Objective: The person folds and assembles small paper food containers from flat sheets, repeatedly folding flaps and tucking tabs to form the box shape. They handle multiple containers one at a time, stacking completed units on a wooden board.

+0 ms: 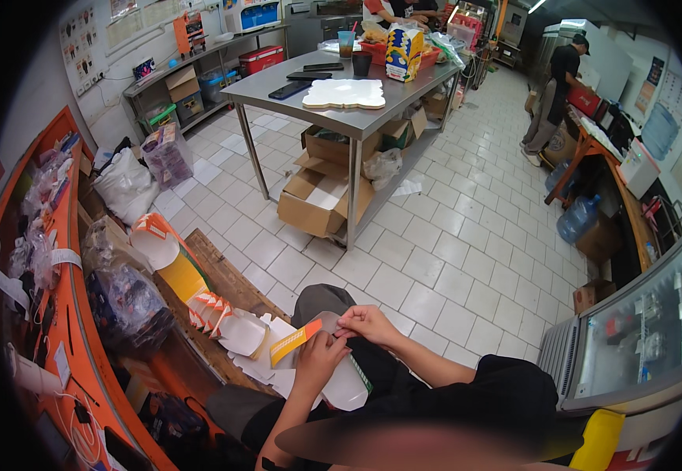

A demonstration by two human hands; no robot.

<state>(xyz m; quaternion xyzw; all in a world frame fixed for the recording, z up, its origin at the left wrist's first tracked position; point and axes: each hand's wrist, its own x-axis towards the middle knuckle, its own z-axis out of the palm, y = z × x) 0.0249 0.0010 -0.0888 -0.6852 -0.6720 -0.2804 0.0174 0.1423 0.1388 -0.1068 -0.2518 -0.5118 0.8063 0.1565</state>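
Observation:
Over my lap, a partly folded cardboard food carton (pixel 347 386) is held between both hands. Its inside is white, and an orange and yellow flap stands up on its left side. My left hand (pixel 321 359) grips the carton's wall with curled fingers. From the right, my right hand (pixel 367 323) pinches the upper edge, close to the left fingertips. On the wooden bench to my left, a row of nested, folded cartons (pixel 209 312) in orange, white and yellow stretches away from me. White flat carton blanks (pixel 258 363) lie beside my left forearm, partly covered.
Ahead stands a steel table (pixel 325 125) with phones, cups and a stack of white sheets (pixel 345 94). Open cardboard boxes (pixel 313 200) sit beneath it. An orange counter (pixel 74 314) runs along my left; a glass-door fridge (pixel 631 337) is at right. A person (pixel 557 94) stands far right.

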